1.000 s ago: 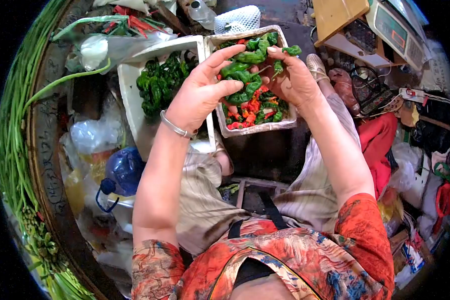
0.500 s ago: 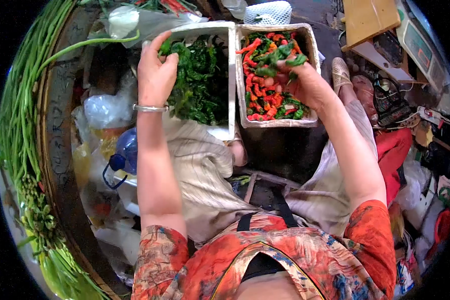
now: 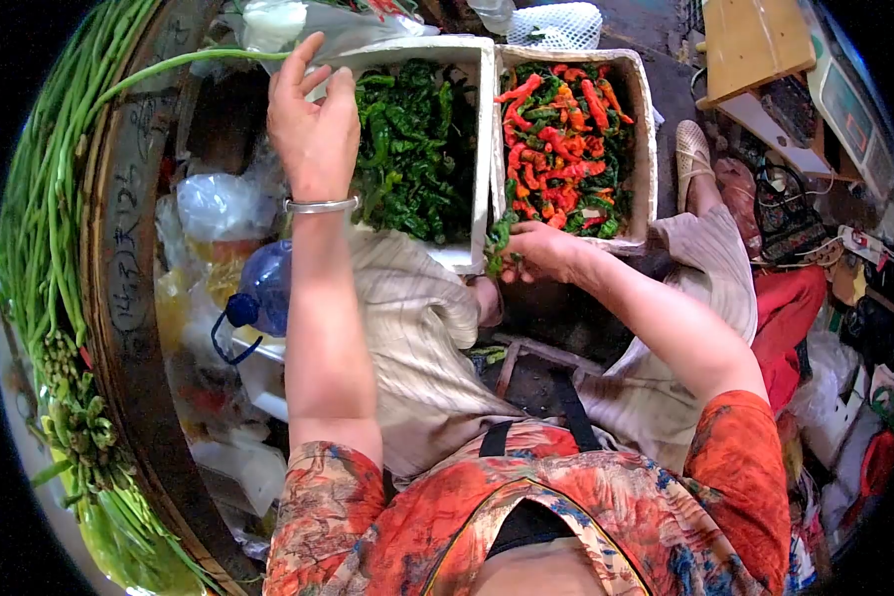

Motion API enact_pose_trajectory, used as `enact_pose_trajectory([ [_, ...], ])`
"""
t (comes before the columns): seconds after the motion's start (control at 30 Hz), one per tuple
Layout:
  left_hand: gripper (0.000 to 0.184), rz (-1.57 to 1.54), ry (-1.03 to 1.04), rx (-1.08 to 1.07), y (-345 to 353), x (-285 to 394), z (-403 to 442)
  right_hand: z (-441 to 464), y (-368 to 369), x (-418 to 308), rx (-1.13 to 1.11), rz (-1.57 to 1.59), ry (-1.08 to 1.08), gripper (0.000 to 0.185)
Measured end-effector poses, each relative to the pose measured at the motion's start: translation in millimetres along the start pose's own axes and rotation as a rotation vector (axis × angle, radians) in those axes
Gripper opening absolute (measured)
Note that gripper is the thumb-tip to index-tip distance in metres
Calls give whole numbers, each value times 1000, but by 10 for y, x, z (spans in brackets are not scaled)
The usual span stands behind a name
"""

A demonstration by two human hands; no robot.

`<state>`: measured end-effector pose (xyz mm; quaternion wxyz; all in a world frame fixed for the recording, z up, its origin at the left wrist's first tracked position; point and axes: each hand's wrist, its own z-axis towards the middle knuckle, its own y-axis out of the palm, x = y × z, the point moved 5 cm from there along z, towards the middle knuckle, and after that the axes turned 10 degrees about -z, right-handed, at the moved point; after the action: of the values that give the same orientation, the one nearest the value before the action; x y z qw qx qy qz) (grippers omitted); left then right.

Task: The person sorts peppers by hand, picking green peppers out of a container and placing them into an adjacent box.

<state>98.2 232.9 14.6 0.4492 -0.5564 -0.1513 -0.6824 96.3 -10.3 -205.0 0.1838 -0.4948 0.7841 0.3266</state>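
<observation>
Two white foam boxes stand side by side in front of me. Green peppers (image 3: 419,149) fill the left foam box (image 3: 486,119). In the right foam box (image 3: 646,129) lie red peppers (image 3: 571,149) mixed with some green ones. My left hand (image 3: 315,124), with a bangle at its wrist, is raised over the left box's outer side. Its fingers are apart and nothing shows in them. Near the front corners where the boxes meet, my right hand (image 3: 544,252) pinches a few green peppers (image 3: 499,243); its fingertips are partly hidden.
Long green beans (image 3: 50,199) lie along a wooden edge (image 3: 119,348) at the left. Plastic bags (image 3: 219,214) and a blue bottle (image 3: 268,288) sit beside my left arm. A scale (image 3: 849,104) and a wooden board (image 3: 755,50) are at the upper right.
My right hand has moved from above the red peppers toward me and left, carrying green peppers to the boxes' front corners. My left hand stays by the left box with its fingers apart.
</observation>
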Motion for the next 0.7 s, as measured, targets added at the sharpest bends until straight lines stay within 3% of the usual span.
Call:
enact_pose_trajectory([
  [0.07, 41, -106, -203, 33, 25, 49, -58, 46, 48, -256, 16, 63, -160, 18],
  [0.1, 41, -101, -207, 33, 25, 19, -63, -67, 110, -498, 10, 229, -172, 19],
  [0.17, 40, -32, -32, 29, 49, 35, -22, -26, 18, -695, 60, 206, -287, 12],
  [0.37, 39, 5, -10, -20, 74, 65, -31, 173, -108, -575, 176, 30, -268, 6],
  [0.5, 39, -55, -17, -36, 128, 71, -55, 98, -63, -500, 162, -124, -148, 13],
  [0.6, 38, -18, -38, -87, 175, 54, -56, 304, -68, -283, 226, -295, -194, 22],
  [0.7, 38, -181, -23, -106, 220, 8, -57, 294, -25, -208, 293, -361, -181, 26],
])
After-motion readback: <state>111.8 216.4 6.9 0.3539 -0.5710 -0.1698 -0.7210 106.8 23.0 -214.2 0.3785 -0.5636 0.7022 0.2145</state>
